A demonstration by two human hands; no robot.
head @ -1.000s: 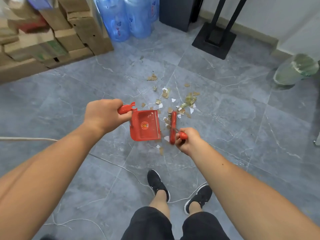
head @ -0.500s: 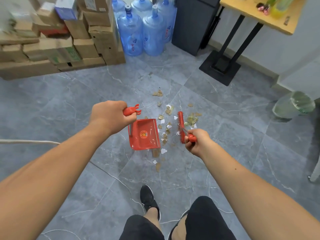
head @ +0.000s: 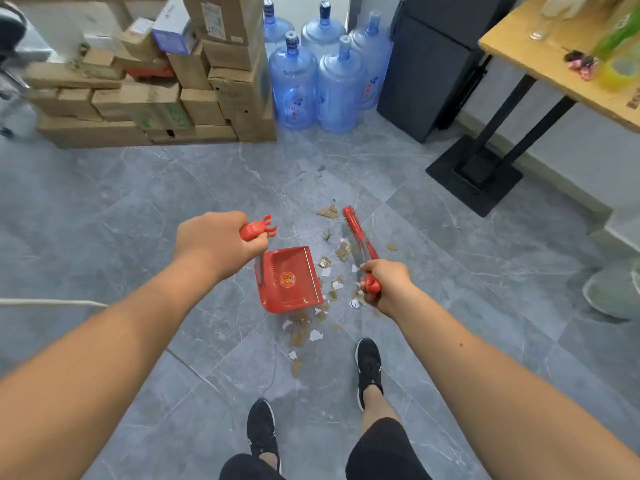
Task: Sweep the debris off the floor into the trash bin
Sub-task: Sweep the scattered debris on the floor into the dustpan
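Red plastic was the colour of both tools. Take the dustpan (head: 289,280) as the marker, and go left to right from there.

Far to the left of the dustpan and back by the wall stood a pile of cardboard boxes (head: 149,88). Just left of the dustpan and above it, the left hand (head: 216,245) had its fingers wrapped tight round the dustpan's handle (head: 258,230). The dustpan hung tilted, with its open edge to the right. No scraps could be seen inside it.

Just right of the dustpan lay the debris (head: 337,268), bits of brown card and white paper on the grey floor (head: 104,209). More bits lay below the dustpan, near the black shoes (head: 369,367).

Right of the debris was the small brush (head: 358,235). The right hand (head: 388,285) had its fingers shut tight round the end of the brush handle, and the bristle end pointed away from the person.

Far right of the dustpan, at the edge of the view, stood the pale green trash bin (head: 614,289).

It looked like the sweeping step. Next, the dustpan edge should go flat on the floor, and the brush should push the bits left into it.
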